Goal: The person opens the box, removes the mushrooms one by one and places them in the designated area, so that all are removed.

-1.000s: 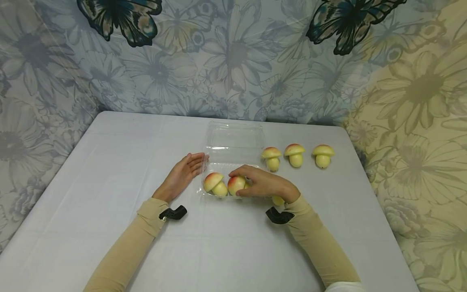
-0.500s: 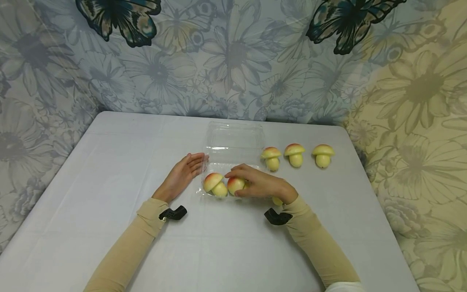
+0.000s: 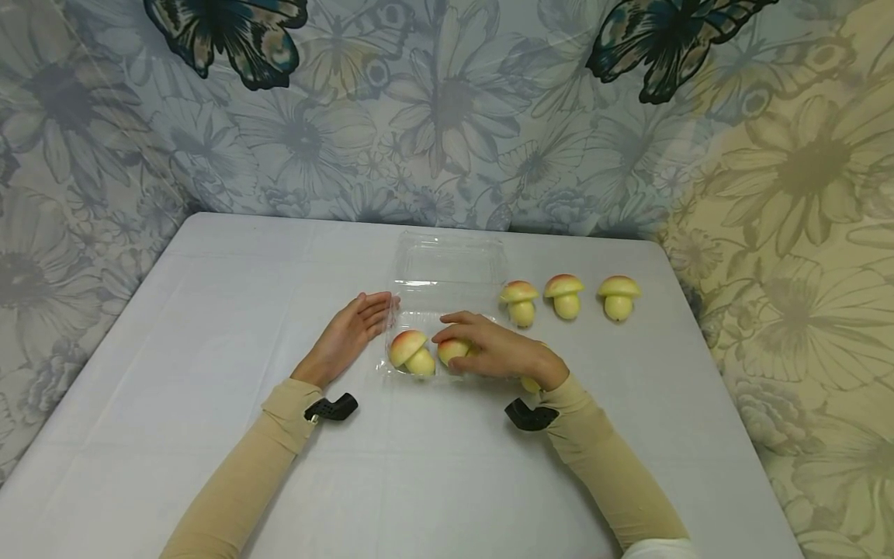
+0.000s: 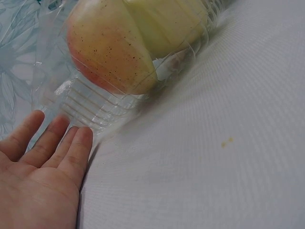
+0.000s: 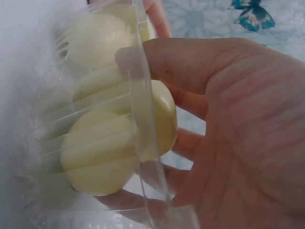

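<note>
A clear plastic clamshell box (image 3: 447,299) lies with its lid folded back. In its near left part rests a yellow toy mushroom (image 3: 412,353) with a reddish cap. My right hand (image 3: 492,345) reaches over the near wall and holds a second toy mushroom (image 3: 452,352) inside the box. In the right wrist view the thumb is on one side of that mushroom (image 5: 100,157), the fingers curled behind it. My left hand (image 3: 345,338) is open with straight fingers, their tips right at the box's left wall; the left wrist view shows its palm up.
A row of three more toy mushrooms (image 3: 563,296) lies right of the lid. Another toy mushroom (image 3: 531,383) is partly hidden under the right wrist. All stand on a white-covered table (image 3: 279,256), with a flowered wall (image 3: 447,116) behind its far edge.
The mushroom under the right hand has shifted and turned slightly to the right, and the right fingers have moved a little over it. The left hand has not moved.
</note>
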Available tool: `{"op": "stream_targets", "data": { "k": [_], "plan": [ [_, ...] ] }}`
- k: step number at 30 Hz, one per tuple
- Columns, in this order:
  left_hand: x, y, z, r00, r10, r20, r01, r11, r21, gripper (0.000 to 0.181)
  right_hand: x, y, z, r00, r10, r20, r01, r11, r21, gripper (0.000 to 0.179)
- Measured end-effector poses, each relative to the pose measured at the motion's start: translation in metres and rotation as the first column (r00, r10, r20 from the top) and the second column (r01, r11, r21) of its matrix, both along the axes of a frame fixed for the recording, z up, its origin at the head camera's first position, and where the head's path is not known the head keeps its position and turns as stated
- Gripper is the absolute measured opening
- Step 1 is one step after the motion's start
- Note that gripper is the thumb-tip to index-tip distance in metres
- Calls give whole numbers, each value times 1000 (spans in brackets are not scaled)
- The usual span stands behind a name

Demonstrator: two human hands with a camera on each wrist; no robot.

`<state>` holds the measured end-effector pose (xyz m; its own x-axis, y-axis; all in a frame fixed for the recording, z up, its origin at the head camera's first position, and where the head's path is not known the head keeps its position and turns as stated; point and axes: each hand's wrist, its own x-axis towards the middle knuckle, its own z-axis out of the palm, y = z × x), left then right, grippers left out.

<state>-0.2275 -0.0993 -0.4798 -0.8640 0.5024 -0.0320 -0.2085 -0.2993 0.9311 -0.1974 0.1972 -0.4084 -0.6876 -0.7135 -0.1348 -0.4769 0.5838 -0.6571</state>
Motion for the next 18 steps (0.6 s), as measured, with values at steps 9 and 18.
{"op": "stream_targets", "data": {
  "k": [9,18],
  "plan": [
    [-1,0,-1,1000,5,13,-5,1000,5,67,0,-1,-3,1000,-10,-10,10,999,30,48],
    [0,0,0,1000,6,18,-6,1000,13,67,-1,0,-4,996,-83,-25,83,996,-23,46]
  ]
}}
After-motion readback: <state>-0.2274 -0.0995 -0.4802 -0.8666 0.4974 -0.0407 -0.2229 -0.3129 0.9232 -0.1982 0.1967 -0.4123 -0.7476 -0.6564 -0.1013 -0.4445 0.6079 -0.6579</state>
